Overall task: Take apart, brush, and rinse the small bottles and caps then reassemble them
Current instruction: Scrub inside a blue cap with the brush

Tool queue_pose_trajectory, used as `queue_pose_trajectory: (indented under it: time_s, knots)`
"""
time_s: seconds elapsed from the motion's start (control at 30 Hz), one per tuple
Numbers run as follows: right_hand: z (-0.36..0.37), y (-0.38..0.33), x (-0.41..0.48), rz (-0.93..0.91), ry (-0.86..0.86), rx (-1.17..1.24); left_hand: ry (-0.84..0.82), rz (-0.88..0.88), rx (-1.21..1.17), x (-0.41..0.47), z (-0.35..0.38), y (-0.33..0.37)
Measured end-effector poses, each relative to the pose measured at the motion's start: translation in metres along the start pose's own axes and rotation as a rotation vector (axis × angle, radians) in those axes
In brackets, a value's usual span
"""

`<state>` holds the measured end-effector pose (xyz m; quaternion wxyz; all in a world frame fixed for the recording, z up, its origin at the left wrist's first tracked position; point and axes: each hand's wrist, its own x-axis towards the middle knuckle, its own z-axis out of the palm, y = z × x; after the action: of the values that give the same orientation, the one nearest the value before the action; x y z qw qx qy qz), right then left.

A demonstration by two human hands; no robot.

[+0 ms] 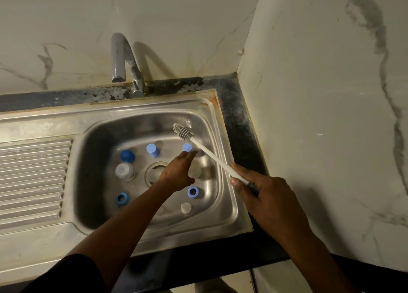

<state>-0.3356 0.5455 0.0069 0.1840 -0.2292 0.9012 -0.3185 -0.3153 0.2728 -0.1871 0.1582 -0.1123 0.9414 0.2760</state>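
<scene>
Left hand point(176, 171) over the sink point(106, 138), fingers point(187, 158) straight (tips by a pale-blue cap point(187, 147)); right hand point(265, 193) clasped round the brush point(212, 153).

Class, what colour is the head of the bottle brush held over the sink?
Grey, on a white handle; the head view shows the brush head best.

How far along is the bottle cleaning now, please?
Disassembly looks done: caps, rings and bottles lie apart in the sink. In hand: the right hand grips the brush while the left hand reaches toward a light blue cap. Brushing, rinsing under the idle tap, and reassembly apparently remain.
</scene>
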Motion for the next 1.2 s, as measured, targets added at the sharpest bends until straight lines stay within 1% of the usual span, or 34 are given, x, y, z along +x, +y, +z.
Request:
queue_pose_trajectory:
  time_s: [0.07, 0.17, 0.2, 0.27, 0.33, 0.4, 0.63, 0.83, 0.97, 1.1, 1.2]
  knots:
    - [0.002, 0.0, 0.001, -0.008, -0.004, -0.005, 0.023, -0.059, -0.047, -0.002, -0.006, -0.008]
    - [0.004, 0.0, 0.002, -0.009, 0.011, 0.003, 0.058, -0.21, -0.048, -0.007, -0.017, -0.031]
    - [0.005, 0.0, 0.003, -0.007, 0.011, 0.006, 0.061, -0.243, -0.021, -0.008, -0.019, -0.039]
    - [0.008, -0.001, 0.004, -0.005, 0.006, 0.014, 0.018, -0.273, 0.093, -0.012, -0.02, -0.054]
    - [0.012, -0.002, 0.006, -0.009, 0.001, 0.02, -0.051, -0.27, 0.206, -0.015, -0.018, -0.064]
    - [0.017, -0.003, 0.009, -0.013, -0.015, 0.03, -0.087, -0.263, 0.269, -0.014, -0.016, -0.07]
    - [0.027, -0.004, 0.018, -0.024, -0.044, 0.05, -0.119, -0.251, 0.28, -0.013, -0.009, -0.076]
    - [0.028, 0.0, 0.023, -0.018, -0.05, 0.026, -0.042, -0.246, 0.25, -0.014, -0.022, -0.076]
    - [0.029, 0.002, 0.026, -0.006, -0.047, 0.043, 0.052, -0.192, 0.308, -0.004, -0.042, -0.066]
    - [0.032, 0.001, 0.026, -0.012, -0.041, 0.036, 0.063, -0.107, 0.366, 0.014, -0.057, -0.051]
    - [0.032, 0.001, 0.027, 0.003, -0.039, 0.049, 0.077, -0.088, 0.356, 0.025, -0.058, -0.041]
